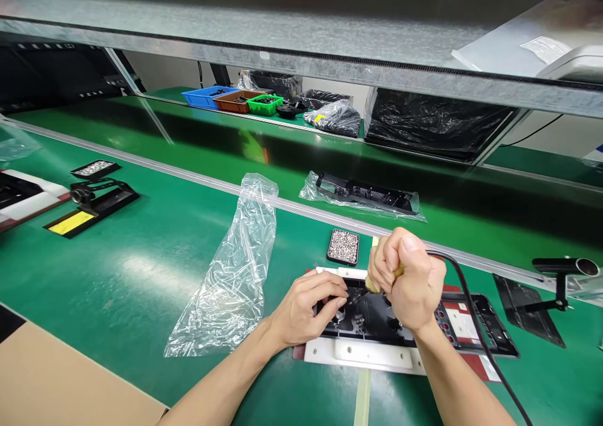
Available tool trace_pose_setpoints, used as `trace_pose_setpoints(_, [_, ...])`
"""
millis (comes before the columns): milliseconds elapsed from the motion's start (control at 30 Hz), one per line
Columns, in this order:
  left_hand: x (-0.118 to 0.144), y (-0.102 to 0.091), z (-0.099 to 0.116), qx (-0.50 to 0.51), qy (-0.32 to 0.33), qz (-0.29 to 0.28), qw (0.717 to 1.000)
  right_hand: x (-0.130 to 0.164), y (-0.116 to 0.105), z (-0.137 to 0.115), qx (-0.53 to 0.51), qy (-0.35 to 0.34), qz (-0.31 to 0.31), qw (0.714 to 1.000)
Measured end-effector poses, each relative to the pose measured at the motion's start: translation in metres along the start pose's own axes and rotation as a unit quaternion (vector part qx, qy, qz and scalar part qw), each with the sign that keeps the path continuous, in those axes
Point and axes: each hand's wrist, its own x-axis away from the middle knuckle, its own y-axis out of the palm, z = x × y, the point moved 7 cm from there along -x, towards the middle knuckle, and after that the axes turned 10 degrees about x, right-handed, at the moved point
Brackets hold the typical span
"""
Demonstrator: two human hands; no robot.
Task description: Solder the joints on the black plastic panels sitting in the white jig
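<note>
My right hand [409, 278] is wrapped in a fist round a corded soldering iron [375, 283] with a yellowish grip; its tip is hidden. It hovers over the middle of a long black plastic panel [377, 316], which lies in a white fixture [372, 354]. At the panel's left end my left hand [311, 306] rests with fingers bent, thumb and fingertips gripping near its edge. Whether a small part is between those fingertips cannot be seen. Just behind the fixture sits a small black tray [343, 247] of silvery bits.
A clear plastic bag [230, 275] lies left of the fixture. Behind is another black panel [367, 193] on plastic film. Iron stands are at right [560, 288] and left [101, 203]. The black cord [471, 313] crosses my right forearm. A metal shelf [282, 55] hangs overhead.
</note>
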Motion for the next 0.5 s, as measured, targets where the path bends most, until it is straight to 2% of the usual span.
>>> trace_pose_setpoints(200, [-0.001, 0.000, 0.000, 0.000, -0.002, 0.001, 1.000, -0.002, 0.005, 0.001, -0.027, 0.038, -0.148, 0.988])
trace_pose_setpoints(267, [-0.001, 0.000, 0.000, 0.000, -0.002, 0.001, 1.000, -0.006, 0.003, 0.000, -0.029, 0.046, -0.142, 0.988])
trace_pose_setpoints(400, [-0.001, -0.001, 0.001, 0.001, 0.002, 0.003, 1.000, -0.013, -0.005, -0.001, -0.028, 0.046, -0.054, 0.997])
trace_pose_setpoints(500, [-0.001, -0.002, 0.002, 0.000, 0.003, 0.003, 1.000, -0.012, -0.001, -0.002, -0.031, 0.034, -0.100, 0.994])
